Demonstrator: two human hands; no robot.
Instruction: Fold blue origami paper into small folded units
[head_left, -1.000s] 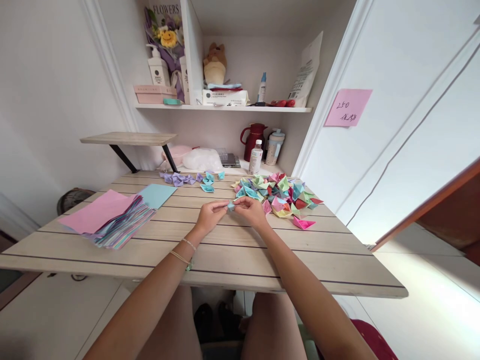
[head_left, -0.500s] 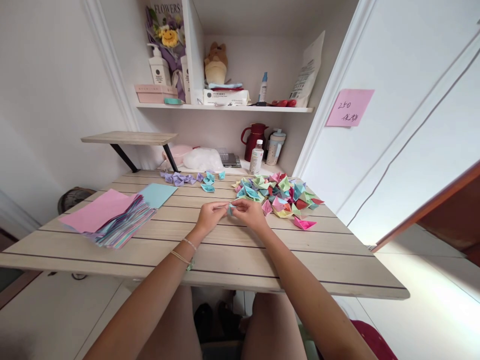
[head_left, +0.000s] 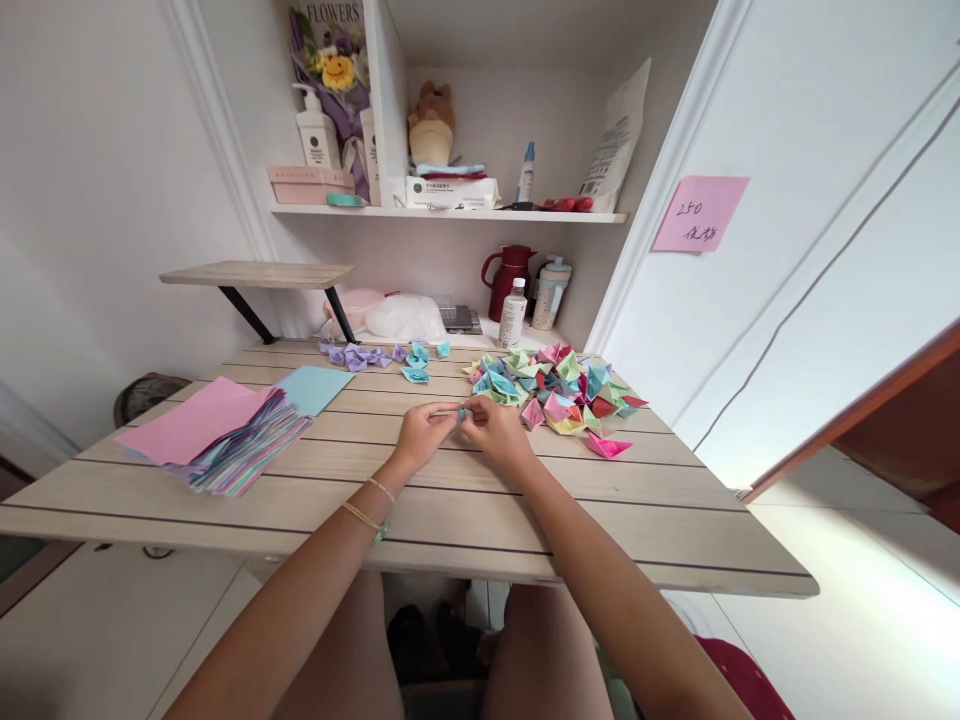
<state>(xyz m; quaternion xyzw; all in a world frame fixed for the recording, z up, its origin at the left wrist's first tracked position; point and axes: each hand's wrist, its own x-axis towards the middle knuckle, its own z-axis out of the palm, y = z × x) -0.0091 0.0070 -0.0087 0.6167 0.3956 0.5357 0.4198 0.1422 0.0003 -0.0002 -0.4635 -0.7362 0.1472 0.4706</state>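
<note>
My left hand (head_left: 420, 432) and my right hand (head_left: 496, 430) meet over the middle of the wooden table (head_left: 450, 500). Both pinch a small light-blue folded paper piece (head_left: 462, 414) between their fingertips; the hands hide most of it. Just right of my hands lies a heap of several coloured folded paper shapes (head_left: 559, 388). A pink folded shape (head_left: 607, 446) lies alone at the heap's near edge. To my left sits a fanned stack of coloured paper sheets (head_left: 225, 432) with a pink sheet on top.
A row of purple and blue folded shapes (head_left: 379, 356) lies at the table's far side. Behind it stand a red jug (head_left: 508, 280), a bottle (head_left: 513, 312) and a plastic bag (head_left: 405, 318). A small shelf (head_left: 255, 276) juts out at left. A pink note (head_left: 699, 214) sticks to the right wall.
My two hands have drawn closer together around the blue paper piece, which shows less than before. Nothing else on the table has moved.
</note>
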